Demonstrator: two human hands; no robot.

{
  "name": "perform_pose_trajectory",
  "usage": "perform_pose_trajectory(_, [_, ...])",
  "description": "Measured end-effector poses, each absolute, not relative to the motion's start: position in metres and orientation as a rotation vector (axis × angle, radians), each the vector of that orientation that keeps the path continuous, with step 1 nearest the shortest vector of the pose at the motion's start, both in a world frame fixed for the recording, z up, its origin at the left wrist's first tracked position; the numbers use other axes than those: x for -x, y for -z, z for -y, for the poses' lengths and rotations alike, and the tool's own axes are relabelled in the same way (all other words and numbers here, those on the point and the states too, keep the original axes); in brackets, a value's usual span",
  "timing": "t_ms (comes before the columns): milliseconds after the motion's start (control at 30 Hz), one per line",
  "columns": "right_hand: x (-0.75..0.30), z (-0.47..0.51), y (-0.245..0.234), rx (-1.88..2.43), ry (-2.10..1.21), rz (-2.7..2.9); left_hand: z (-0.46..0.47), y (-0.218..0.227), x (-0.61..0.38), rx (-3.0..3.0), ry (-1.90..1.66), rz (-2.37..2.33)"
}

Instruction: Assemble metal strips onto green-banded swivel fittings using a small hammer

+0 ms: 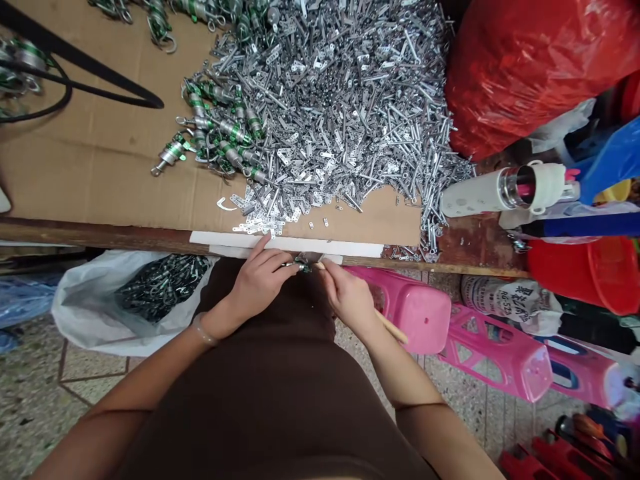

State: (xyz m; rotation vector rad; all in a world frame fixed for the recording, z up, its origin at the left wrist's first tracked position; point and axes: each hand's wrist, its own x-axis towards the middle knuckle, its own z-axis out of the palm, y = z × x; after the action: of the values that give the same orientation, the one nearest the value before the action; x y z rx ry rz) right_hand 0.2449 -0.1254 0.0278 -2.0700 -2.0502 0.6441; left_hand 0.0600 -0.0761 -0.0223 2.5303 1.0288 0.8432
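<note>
Being gripped are a part (303, 265) (left hand (260, 277)) and stick (393, 327) (right hand (351, 293)); bundles (231, 132) look done, a heap (345, 100) is lying loose.

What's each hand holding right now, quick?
Left hand: partly closed, pinching a small green-and-silver metal piece at the table edge.
Right hand: closed, holding a thin, tan, rounded stick.
</note>
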Motion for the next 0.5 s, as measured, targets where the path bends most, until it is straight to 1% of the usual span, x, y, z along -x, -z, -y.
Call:
perform_pose_trajectory(67, [-0.256, 0.116, -0.025, 2.164, -0.58, 1.929, 0.076, 0.022, -0.06, -2.529, -0.842, -1.024])
perform_pose_trajectory(200, [-0.301, 0.081, -0.006, 2.451, -0.102, 1.489, 0.074, 0.022, -0.06, -2.496, -0.839, -1.017])
perform_pose_trajectory(267, [-0.327, 0.063, 0.009, 2.505, 0.038, 1.439, 0.072, 0.021, -0.059, -2.489, -0.851, -1.003])
perform_pose_trajectory(400, [-0.354, 0.042, 0.029, 2.476, 0.193, 1.47, 0.072, 0.016, -0.055, -2.435, -0.908, -0.96])
perform_pose_trajectory(500, [-0.341, 0.038, 0.026, 2.411, 0.207, 1.437, 0.075, 0.011, -0.054, -2.305, -0.98, -0.946])
